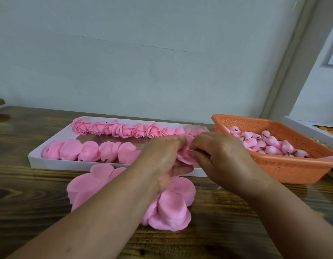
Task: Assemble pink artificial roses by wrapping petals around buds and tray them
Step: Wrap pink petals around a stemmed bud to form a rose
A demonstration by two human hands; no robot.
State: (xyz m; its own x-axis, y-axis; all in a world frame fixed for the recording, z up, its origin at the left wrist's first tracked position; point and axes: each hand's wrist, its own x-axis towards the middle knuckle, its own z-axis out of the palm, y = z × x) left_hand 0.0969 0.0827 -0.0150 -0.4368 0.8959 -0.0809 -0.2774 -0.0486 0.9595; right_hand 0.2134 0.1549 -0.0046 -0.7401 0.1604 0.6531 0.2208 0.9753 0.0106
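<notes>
Left hand (162, 161): fingers are curled under and around a rose (184, 156); the thumb lies below it and the fingertips are pressed to its top edge.
Right hand (218, 156): fingers are bent tightly, knuckles up, and a petal edge of the same rose is pinched at the fingertips (194, 146).
Gap between hands: narrow; the fingertips of both hands nearly meet over the rose.
Rose: held between the two sets of fingers, above the near rim of the tray; soft, matte pink, thin rounded petals; its bud cannot be made out.
Petals (169, 208): a loose flat pile is seen below the left wrist, on the table; smooth foam-like sheets with scalloped, lobed outlines, partly covered by the left forearm.
Tray (38, 161): a shallow white rectangular box, lying behind the fingers; thin card-like walls, shiny floor.
Far row (124, 129): finished roses, tightly coiled, lined along the tray's back wall, beyond the fingertips.
Near row (87, 151): roses laid on their sides, rounded outer petals up, left of the left hand's fingers.
Basket (285, 169): orange perforated plastic, right of the right hand's fingers, just beside the tray.
Buds (274, 146): small pink teardrop shapes with dark stubs, heaped in the basket.
Table (31, 193): dark wood, strong grain.
</notes>
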